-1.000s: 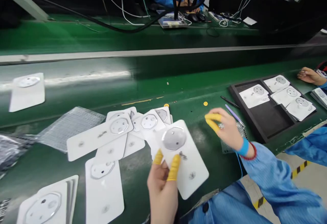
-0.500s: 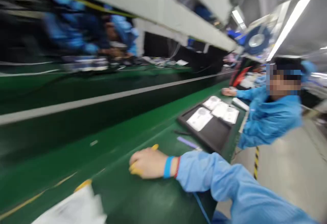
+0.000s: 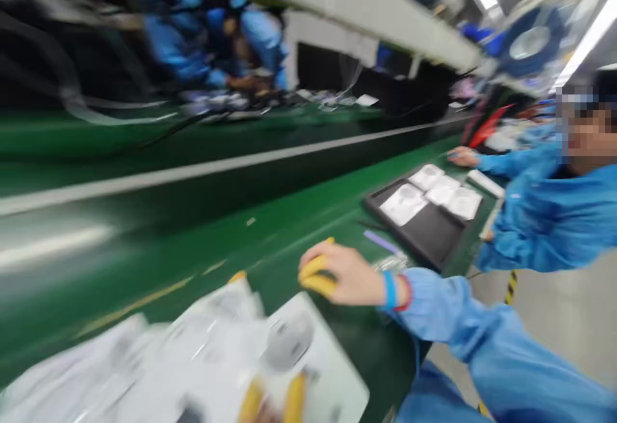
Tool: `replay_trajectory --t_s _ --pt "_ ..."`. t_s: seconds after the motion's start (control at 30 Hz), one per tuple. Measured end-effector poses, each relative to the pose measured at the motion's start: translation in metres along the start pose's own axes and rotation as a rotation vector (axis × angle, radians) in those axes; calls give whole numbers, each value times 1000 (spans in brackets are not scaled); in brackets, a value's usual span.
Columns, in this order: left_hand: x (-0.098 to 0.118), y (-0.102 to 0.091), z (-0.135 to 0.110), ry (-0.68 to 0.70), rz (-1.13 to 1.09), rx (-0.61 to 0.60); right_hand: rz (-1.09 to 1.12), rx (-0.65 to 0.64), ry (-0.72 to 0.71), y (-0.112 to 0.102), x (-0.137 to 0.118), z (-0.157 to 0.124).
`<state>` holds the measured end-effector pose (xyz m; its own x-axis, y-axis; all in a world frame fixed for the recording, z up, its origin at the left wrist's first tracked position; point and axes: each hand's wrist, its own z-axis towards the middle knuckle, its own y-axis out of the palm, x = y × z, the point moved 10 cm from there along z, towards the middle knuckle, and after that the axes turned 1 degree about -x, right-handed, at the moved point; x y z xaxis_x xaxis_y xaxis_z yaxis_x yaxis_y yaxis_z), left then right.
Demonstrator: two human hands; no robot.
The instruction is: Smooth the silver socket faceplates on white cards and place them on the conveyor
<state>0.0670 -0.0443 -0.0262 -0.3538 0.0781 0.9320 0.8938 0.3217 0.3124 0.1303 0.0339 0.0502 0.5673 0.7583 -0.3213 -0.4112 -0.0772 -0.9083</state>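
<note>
My left hand [image 3: 272, 407] sits at the bottom edge of the view, mostly cut off. Its yellow finger cots pinch a white rectangular card [image 3: 322, 371] with a round grey-silver blister [image 3: 288, 339]. Left of it lies a blurred pile of similar white cards [image 3: 159, 352]. My right hand [image 3: 342, 275], with yellow finger cots, blue wristband and red bracelet, rests curled on the green belt [image 3: 270, 249]. Nothing shows between its fingers. A small yellow disc [image 3: 330, 240] lies just beyond its fingertips.
A black tray [image 3: 424, 233] holds several white cards. A purple stick [image 3: 380, 243] and crumpled clear plastic [image 3: 390, 263] lie near it. A co-worker's hand [image 3: 463, 156] reaches the bench beyond the tray. A grey rail [image 3: 193, 175] runs lengthwise behind the belt.
The view has tilted and swung right along the bench. My left hand, still holding the card, has dropped to the bottom edge. My right hand now sits nearer the middle of the view.
</note>
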Motion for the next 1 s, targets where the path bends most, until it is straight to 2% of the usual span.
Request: replay_trajectory --t_s 0.03,0.07,0.1,0.17,0.27,0.37,0.7,1.0 --pt "-4 -14 -17 -49 14 41 84 61 2 -11 -7 -14" --pt "-8 -20 -32 -106 11 63 223 192 3 -29 -10 -27" --pt "-11 -20 -44 -158 -6 78 319 252 -45 -40 -17 -39" --pt "-12 -12 -58 -210 -57 114 367 285 -127 -51 -33 -54" --pt "-3 -1 -66 -163 -81 181 283 275 -174 -53 -52 -64" --pt "-3 9 -72 -171 -94 148 239 295 -144 -52 -53 -67" --pt "-2 12 -84 -196 -103 95 209 270 -239 -56 -57 -75" --pt "5 15 -90 -188 -125 85 259 135 -344 -58 -59 -72"
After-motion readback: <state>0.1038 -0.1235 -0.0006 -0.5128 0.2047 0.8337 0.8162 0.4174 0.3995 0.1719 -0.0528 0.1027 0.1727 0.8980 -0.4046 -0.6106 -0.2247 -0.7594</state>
